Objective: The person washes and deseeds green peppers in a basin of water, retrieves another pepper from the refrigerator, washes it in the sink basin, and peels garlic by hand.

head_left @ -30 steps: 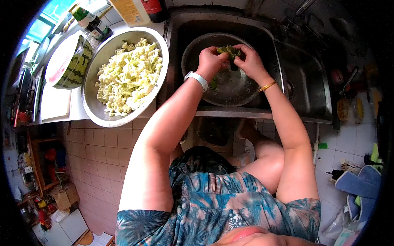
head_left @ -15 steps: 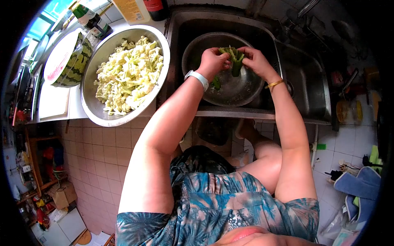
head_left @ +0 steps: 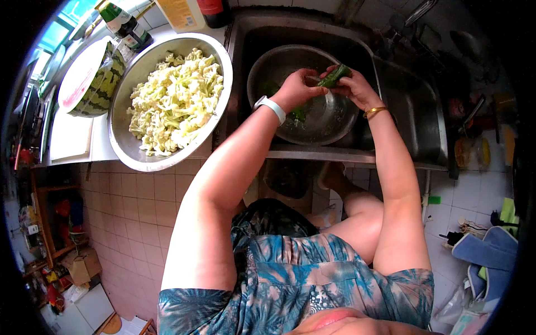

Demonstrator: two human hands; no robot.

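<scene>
A green pepper (head_left: 334, 76), or a piece of one, is held tilted above a metal bowl (head_left: 258, 70) in the left sink basin. My right hand (head_left: 357, 89) grips it from the right side. From the left, my left hand (head_left: 301, 89) has its fingers closed at the pepper's lower end. Green pieces (head_left: 297, 115) lie in the bowl below my left hand. A white band is on my left wrist and a gold bracelet on my right. Left of the sink, a large metal bowl (head_left: 125, 146) holds cauliflower florets (head_left: 176, 103).
A cut watermelon (head_left: 100, 89) under wrap sits left of the large bowl, near a white board (head_left: 71, 137). Bottles (head_left: 125, 25) stand behind them. The faucet (head_left: 420, 12) is at the back right, above the second basin (head_left: 416, 111).
The pepper has turned from upright, with its torn end up, to a slant, and has shifted slightly right. Both hands have turned with it.
</scene>
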